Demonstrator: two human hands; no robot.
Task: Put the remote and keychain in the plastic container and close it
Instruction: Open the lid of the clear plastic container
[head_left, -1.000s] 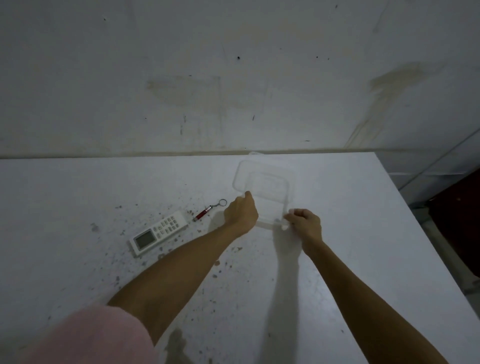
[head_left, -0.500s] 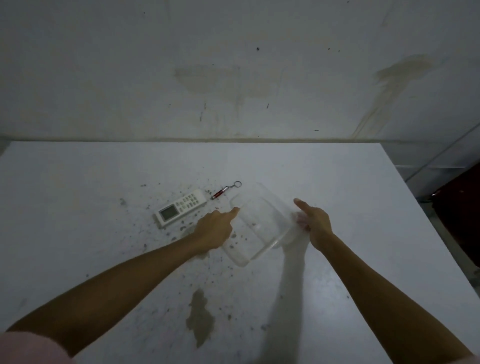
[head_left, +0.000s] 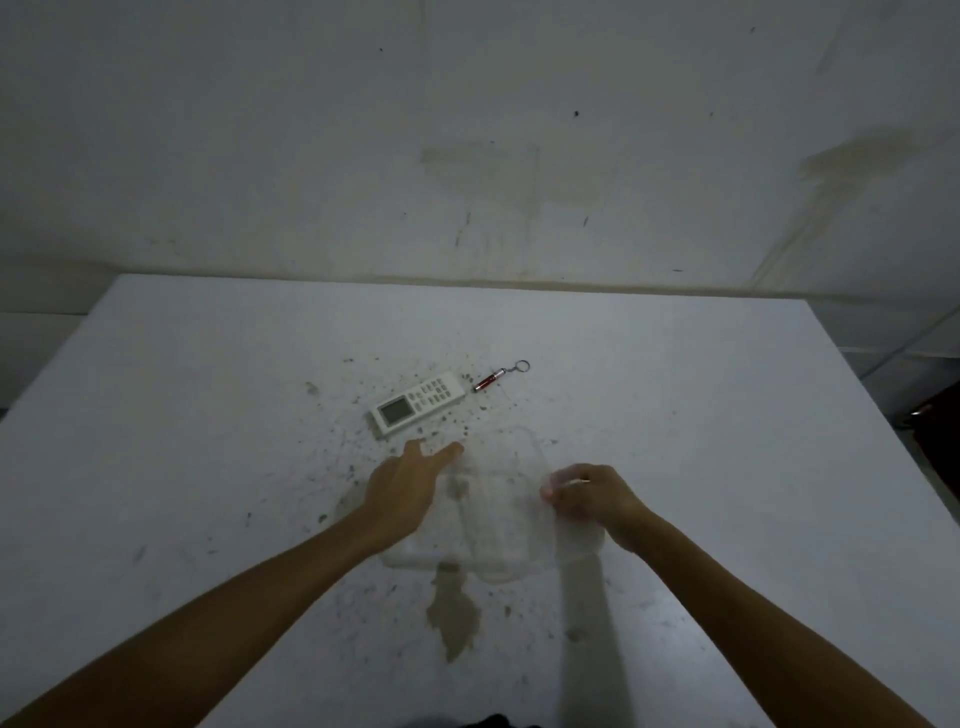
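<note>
Since the earlier frame, the clear rectangular plastic container (head_left: 488, 509) has come nearer the person and lies on the white speckled table (head_left: 208, 415) between both hands. The right hand (head_left: 587, 493) has its fingers curled closed on the container's right edge. The left hand (head_left: 405, 483) rests at its left side, fingers extended and spread. The white rectangular remote (head_left: 418, 408) and the red keychain (head_left: 498, 375) lie just beyond, outside the container.

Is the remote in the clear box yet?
No. The remote lies on the table, beyond the plastic container.
</note>
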